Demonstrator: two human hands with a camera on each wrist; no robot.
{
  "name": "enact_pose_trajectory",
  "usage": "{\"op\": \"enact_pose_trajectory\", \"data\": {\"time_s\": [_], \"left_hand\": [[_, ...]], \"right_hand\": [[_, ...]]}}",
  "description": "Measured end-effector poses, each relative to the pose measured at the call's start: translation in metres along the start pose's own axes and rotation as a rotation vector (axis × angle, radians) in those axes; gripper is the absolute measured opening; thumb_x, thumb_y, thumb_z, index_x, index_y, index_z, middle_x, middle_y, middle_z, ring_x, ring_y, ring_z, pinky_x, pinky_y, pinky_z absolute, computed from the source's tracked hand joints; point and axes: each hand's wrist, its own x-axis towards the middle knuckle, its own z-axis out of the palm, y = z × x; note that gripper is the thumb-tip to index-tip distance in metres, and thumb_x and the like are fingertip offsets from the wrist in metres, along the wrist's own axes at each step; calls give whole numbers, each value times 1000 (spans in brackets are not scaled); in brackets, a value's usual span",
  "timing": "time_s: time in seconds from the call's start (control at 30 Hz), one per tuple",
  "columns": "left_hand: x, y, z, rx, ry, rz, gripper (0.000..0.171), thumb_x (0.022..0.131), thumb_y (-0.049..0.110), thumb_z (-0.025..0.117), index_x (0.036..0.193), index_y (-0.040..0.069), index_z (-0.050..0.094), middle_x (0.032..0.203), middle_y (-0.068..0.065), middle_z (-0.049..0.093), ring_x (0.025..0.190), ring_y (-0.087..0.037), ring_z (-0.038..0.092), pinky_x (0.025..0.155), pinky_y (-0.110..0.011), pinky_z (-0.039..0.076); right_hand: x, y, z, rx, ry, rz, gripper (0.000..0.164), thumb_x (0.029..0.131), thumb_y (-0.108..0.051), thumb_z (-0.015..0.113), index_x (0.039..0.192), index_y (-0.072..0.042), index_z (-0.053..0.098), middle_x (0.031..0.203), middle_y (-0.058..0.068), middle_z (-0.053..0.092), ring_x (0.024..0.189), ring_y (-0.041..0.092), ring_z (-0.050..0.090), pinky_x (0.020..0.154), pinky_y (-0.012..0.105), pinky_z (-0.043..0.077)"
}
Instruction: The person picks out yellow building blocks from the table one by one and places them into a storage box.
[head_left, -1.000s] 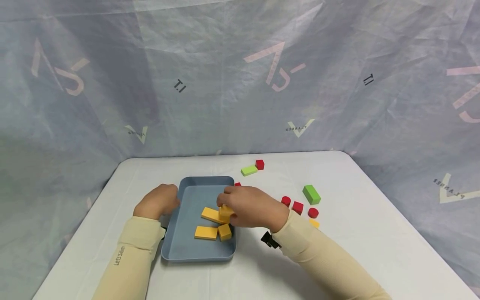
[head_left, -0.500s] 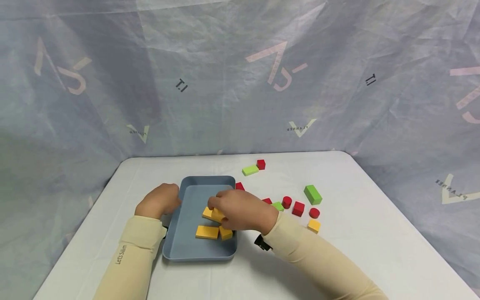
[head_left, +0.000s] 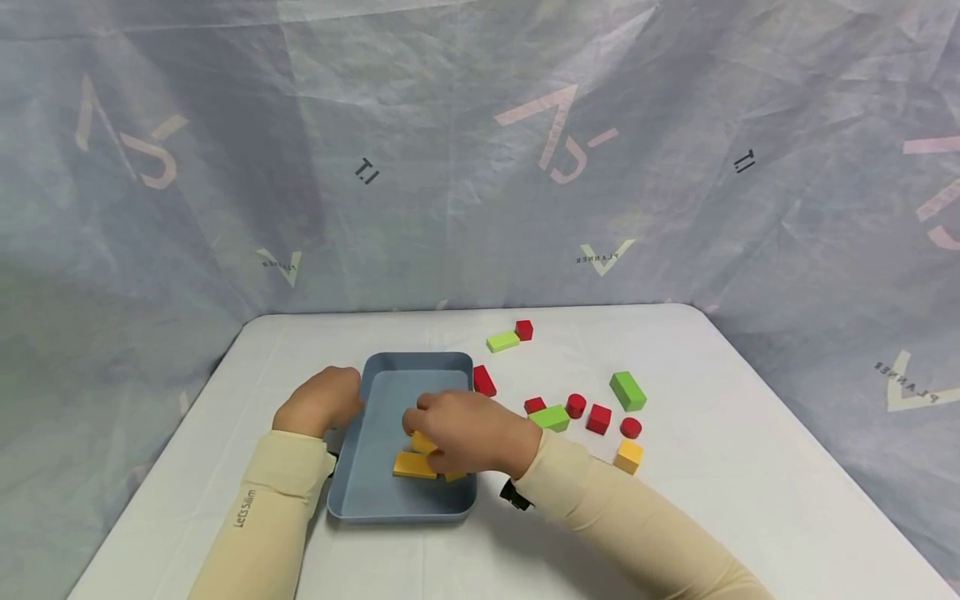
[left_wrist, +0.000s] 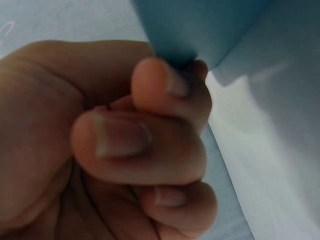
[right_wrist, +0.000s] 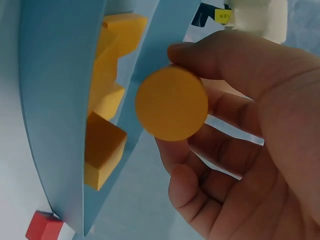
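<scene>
My left hand (head_left: 321, 402) pinches the left rim of a blue-grey tray (head_left: 367, 500). In the left wrist view its curled fingers (left_wrist: 150, 137) meet the tray wall (left_wrist: 200, 30). Over the right half of the tray, my right hand (head_left: 468, 431) holds a yellow cylinder (right_wrist: 171, 103) between thumb and fingers, its round end towards the right wrist camera. A flat yellow block (head_left: 415, 465) lies in the tray below the hand. Several yellow blocks (right_wrist: 106, 147) show inside the tray in the right wrist view; the hand partly hides them in the head view.
Right of the tray lie a red block (head_left: 483, 381), a green block (head_left: 550, 418), a red cylinder (head_left: 575, 406), a red cube (head_left: 598, 419) and a yellow block (head_left: 628, 456). A larger green block (head_left: 627, 391) is further right. A light green block (head_left: 502, 342) lies behind.
My right hand has moved left and nearer over the tray with the yellow cylinder, uncovering the red and green blocks on the table. My left hand keeps its place on the rim.
</scene>
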Motion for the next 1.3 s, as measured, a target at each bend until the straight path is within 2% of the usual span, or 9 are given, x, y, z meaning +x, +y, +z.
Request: {"op": "enact_pose_trajectory", "data": {"time_s": [0.3, 0.53, 0.87, 1.3], "left_hand": [[-1, 2, -3, 2, -9, 8, 16, 96, 1, 56, 83, 5, 65, 68, -6, 52, 58, -20, 51, 52, -31, 41], [-3, 2, -3, 4, 2, 20, 14, 96, 1, 57, 86, 5, 65, 72, -8, 54, 64, -22, 53, 57, -33, 42], [2, -2, -1, 22, 6, 25, 14, 96, 2, 57, 85, 6, 64, 73, -8, 56, 65, -23, 54, 58, -34, 42], [-3, 1, -5, 16, -4, 25, 12, 97, 2, 57, 89, 4, 65, 75, -10, 58, 66, -23, 55, 58, -35, 43]], "right_hand": [[7, -6, 10, -42, 2, -29, 37, 88, -33, 81, 120, -19, 69, 100, -5, 68, 80, 3, 58, 73, 15, 51], [11, -9, 14, -56, -12, -27, 34, 89, -31, 80, 119, -20, 69, 97, -6, 67, 77, 3, 55, 69, 15, 49], [18, -15, 18, -76, -23, -34, 29, 89, -31, 79, 115, -22, 69, 94, -8, 66, 77, 3, 55, 67, 17, 48], [21, -16, 26, -90, -7, -13, 27, 89, -32, 79, 112, -21, 68, 88, -8, 62, 72, 3, 52, 63, 17, 46]]}}
